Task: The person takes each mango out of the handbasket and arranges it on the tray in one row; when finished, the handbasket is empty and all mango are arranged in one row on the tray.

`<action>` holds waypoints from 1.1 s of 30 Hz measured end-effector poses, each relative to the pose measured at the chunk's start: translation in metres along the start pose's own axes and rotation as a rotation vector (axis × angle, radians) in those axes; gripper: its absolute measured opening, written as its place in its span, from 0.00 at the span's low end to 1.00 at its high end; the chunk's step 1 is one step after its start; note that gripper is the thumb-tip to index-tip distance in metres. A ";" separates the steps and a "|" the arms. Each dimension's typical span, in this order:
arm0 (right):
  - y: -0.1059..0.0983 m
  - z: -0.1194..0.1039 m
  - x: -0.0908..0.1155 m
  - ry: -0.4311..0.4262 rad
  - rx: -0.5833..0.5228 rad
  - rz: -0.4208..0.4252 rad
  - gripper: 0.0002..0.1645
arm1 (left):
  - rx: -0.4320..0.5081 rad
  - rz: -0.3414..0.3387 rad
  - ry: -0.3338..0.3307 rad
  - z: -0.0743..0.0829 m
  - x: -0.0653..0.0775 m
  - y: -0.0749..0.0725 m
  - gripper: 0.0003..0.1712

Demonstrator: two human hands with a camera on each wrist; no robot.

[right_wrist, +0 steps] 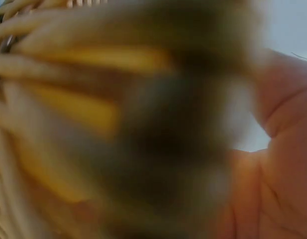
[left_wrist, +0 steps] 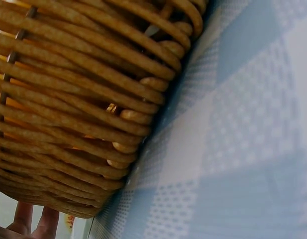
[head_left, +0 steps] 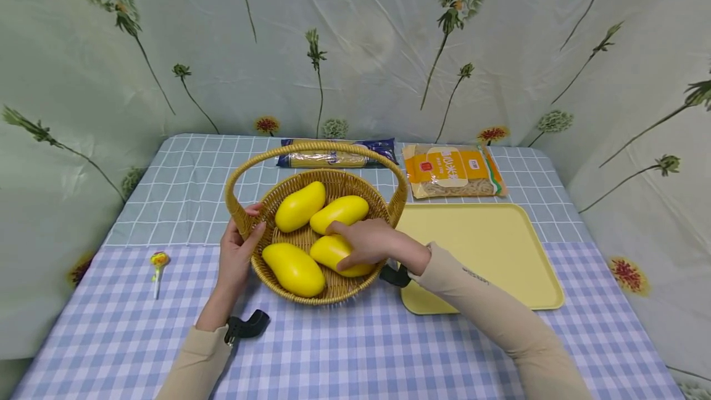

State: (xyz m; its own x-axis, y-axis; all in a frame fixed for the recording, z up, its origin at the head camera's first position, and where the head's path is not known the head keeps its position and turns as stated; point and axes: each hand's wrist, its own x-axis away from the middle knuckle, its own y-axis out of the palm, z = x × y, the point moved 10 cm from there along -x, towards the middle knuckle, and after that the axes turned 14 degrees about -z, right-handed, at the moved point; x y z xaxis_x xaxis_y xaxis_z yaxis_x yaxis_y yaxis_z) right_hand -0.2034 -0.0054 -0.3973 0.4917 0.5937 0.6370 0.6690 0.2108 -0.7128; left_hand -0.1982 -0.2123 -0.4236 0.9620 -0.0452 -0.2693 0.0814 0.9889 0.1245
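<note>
Several yellow mangoes lie in a round wicker basket [head_left: 300, 238] with an arched handle. At the basket's left side, my left hand [head_left: 236, 258] grips the rim by the foot of the handle; in the left wrist view its fingertips [left_wrist: 46, 224] show past the woven wall [left_wrist: 78, 104]. My right hand [head_left: 369, 242] reaches in over the right side, thumb and fingers around the front-right mango [head_left: 328, 252]. Two mangoes sit behind it and another mango [head_left: 294, 270] is to its left. Blurred wicker fills most of the right wrist view, beside my palm [right_wrist: 287, 184].
To the right lies a pale yellow tray [head_left: 483, 252], partly under my right forearm. Behind are a blue-ended pack of noodles [head_left: 322, 159] and an orange-labelled food bag [head_left: 455, 171]. A lollipop [head_left: 158, 264] lies at left on the checked cloth [head_left: 333, 350].
</note>
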 end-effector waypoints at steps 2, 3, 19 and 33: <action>0.000 -0.002 0.000 -0.005 0.007 -0.002 0.39 | -0.004 0.000 -0.002 0.000 0.000 0.000 0.16; 0.000 -0.003 0.000 -0.007 0.008 -0.002 0.39 | -0.005 0.000 -0.003 0.000 0.000 0.000 0.17; -0.001 -0.001 -0.001 -0.047 0.002 0.059 0.39 | -0.016 0.001 0.009 0.000 0.000 -0.001 0.16; -0.012 0.000 0.018 -0.124 -0.163 0.158 0.41 | -0.010 -0.005 0.018 0.001 -0.001 -0.001 0.18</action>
State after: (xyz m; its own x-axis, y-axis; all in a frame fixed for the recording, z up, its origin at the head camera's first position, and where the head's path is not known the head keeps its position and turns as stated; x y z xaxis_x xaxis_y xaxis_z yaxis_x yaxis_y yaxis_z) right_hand -0.2026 0.0024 -0.3776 0.5321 0.7022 0.4730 0.6752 -0.0148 -0.7375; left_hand -0.1986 -0.2130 -0.4225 0.9568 -0.0478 -0.2867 0.0834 0.9900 0.1133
